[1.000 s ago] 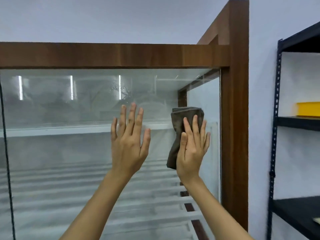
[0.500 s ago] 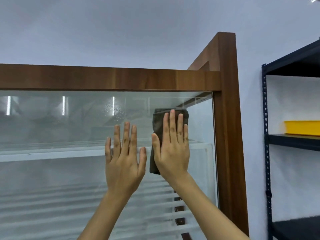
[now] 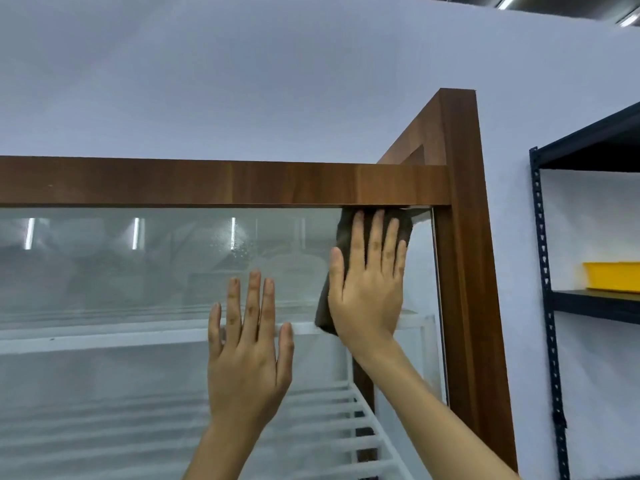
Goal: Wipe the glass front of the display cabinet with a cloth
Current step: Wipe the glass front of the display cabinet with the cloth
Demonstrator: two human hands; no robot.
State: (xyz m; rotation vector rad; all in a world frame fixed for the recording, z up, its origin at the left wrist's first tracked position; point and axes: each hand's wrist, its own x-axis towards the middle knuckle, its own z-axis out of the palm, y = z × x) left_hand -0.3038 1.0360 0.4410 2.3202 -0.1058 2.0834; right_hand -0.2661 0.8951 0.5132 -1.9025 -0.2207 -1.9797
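Glass front (image 3: pixel 138 278) of the display cabinet fills the lower left of your view, framed by a brown wooden top rail (image 3: pixel 221 181) and a wooden corner post (image 3: pixel 467 271) on the right. Your right hand (image 3: pixel 369 292) lies flat with fingers spread, pressing a dark folded cloth (image 3: pixel 346 230) against the pane at its upper right corner; the cloth's top edge touches the underside of the rail. That grip is an open palm, pinning the cloth rather than closing around it. Your left hand (image 3: pixel 247 355) is lower and just to the left, also open, fingers up, palm toward the glass, holding nothing. White wire shelves (image 3: pixel 329 431) show behind the pane. Well apart on the right stands a dark metal rack (image 3: pixel 547 306) with a yellow tray (image 3: pixel 613 280) on its shelf
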